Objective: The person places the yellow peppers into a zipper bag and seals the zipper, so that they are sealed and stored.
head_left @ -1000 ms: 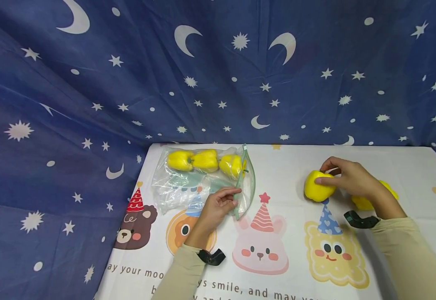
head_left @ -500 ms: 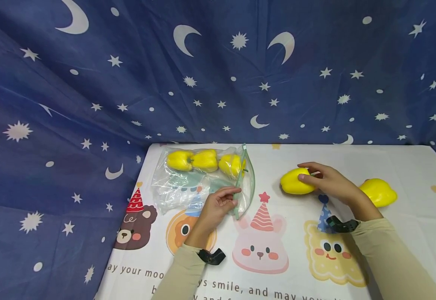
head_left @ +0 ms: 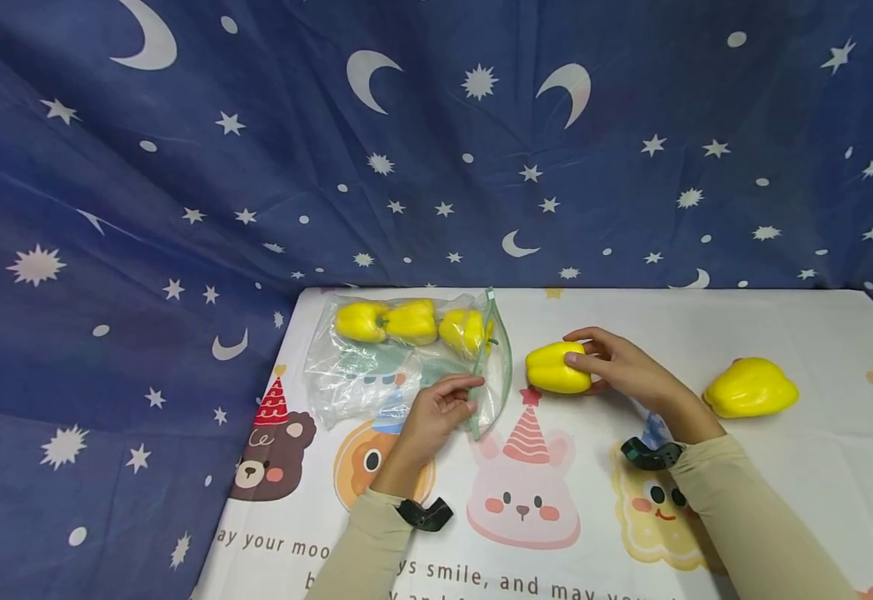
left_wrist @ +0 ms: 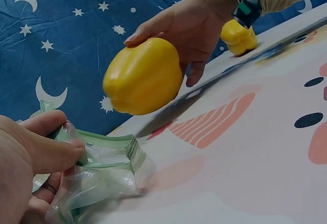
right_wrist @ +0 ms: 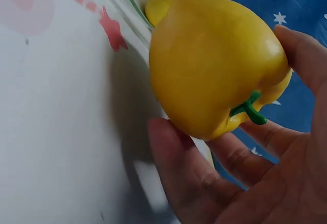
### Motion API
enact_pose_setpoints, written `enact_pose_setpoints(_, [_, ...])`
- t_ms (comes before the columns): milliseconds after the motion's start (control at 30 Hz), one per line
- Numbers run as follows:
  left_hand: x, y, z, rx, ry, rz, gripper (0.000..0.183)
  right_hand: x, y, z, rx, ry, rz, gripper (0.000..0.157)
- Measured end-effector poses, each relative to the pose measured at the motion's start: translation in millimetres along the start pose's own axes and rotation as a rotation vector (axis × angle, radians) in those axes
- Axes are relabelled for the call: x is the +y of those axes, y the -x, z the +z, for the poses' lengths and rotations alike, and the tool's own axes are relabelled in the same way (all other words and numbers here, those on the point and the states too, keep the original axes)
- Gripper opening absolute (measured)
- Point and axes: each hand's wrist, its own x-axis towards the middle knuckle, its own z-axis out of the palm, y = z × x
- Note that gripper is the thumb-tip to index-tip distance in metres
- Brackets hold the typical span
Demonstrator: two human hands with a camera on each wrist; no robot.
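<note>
My right hand (head_left: 624, 367) holds a yellow bell pepper (head_left: 556, 367) by its stem end, a little above the table. The green stem (right_wrist: 249, 109) faces the palm in the right wrist view. To the left lies a clear zip bag (head_left: 316, 375) with green edging, its mouth toward the held pepper. Three yellow bell peppers (head_left: 411, 322) lie in a row inside, along the bag's far side. My left hand (head_left: 436, 417) pinches the near edge of the bag's mouth between thumb and fingers, and in the left wrist view the green zip strip (left_wrist: 104, 140) stands parted.
Another yellow bell pepper (head_left: 753, 387) lies on the table to the right of my right hand. A white cloth with cartoon animals covers the table (head_left: 841, 500). Behind and to the left hangs a blue curtain (head_left: 436, 167) with moons and stars.
My right hand has carried the bell pepper leftward toward the bag's mouth, turning it so its stem points right. The pepper on the right has come into fuller view. My left hand has kept still.
</note>
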Motion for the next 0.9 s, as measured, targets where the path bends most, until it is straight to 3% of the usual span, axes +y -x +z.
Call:
enact_pose_setpoints(300, [-0.3, 0.3, 0.8, 0.001, 0.003, 0.014, 0.035, -3, -10, 19.2, -0.010, -0.097, 0.032, 0.065])
enact_pose_setpoints(900, [13.5, 1.9, 5.6, 0.017, -0.059, 0.044, 0.035, -10, -22, 55.4, 0.034, -0.144, 0.024, 0.066])
